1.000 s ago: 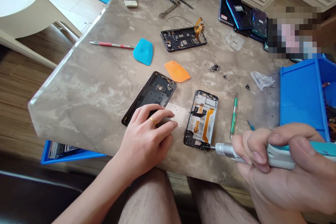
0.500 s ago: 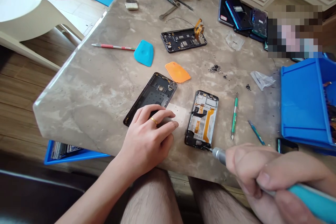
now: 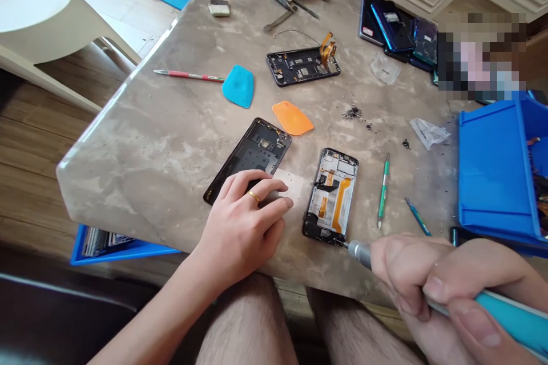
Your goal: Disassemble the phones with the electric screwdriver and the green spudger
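My right hand [image 3: 445,285] is wrapped round a screwdriver [image 3: 360,253] with a grey metal front and a turquoise body. Its tip meets the lower right corner of an opened phone [image 3: 331,197], whose orange flex cables and black tape lie bare. To the left, a dark phone back cover [image 3: 252,154] lies inside up, partly hidden beneath my left hand [image 3: 246,222]. That hand, with a ring on one finger, rests with fingers bent and a little apart. A pale square sheet [image 3: 293,188] lies by its fingertips.
Beyond the phones lie an orange pick [image 3: 293,118], a blue pick [image 3: 238,86], another opened phone frame [image 3: 302,65] and loose screws [image 3: 352,113]. A green pen-like tool [image 3: 383,191] lies right of the phone. A blue bin [image 3: 492,168] stands at the right, near stacked phones [image 3: 391,25].
The view has shifted slightly, so things on the table sit a little further right. Both hands keep nearly the same place, the screwdriver tip still at the phone's corner.
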### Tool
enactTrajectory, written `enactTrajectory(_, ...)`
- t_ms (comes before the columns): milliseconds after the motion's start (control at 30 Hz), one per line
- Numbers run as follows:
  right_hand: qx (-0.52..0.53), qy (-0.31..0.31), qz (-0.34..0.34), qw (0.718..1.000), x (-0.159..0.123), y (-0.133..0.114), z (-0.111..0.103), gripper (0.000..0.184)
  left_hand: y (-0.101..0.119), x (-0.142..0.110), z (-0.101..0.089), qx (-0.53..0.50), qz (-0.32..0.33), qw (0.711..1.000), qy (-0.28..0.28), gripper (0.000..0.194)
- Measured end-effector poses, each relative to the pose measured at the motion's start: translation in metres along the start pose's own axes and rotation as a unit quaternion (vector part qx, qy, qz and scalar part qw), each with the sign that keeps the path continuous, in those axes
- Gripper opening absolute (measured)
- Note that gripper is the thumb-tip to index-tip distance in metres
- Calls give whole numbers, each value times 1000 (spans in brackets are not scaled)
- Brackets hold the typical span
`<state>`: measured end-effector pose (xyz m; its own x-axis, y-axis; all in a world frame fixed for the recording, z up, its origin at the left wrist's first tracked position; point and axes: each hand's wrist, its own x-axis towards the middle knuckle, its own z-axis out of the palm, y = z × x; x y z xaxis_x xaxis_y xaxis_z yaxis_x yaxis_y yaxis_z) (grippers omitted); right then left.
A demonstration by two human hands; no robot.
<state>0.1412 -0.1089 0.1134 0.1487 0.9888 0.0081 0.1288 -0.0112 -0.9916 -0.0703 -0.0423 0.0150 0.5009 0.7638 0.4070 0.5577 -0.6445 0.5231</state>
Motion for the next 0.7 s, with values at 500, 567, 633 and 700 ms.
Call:
enactTrajectory(500,117,125,30,985,-3,9,-7,23,-1,1,-1,1,5,1000,-3,22)
enactTrajectory(567,118,128,35,984,-1,10,-6,23,-1,1,-1,4,5,1000,-4,22)
enactTrajectory(633,119,128,39,984,0,10,-5,23,0,1,-1,5,5,1000,-5,22)
enactTrajectory(700,119,127,38,984,1,10,-6,25,-1,1,-1,3,5,1000,-5,22)
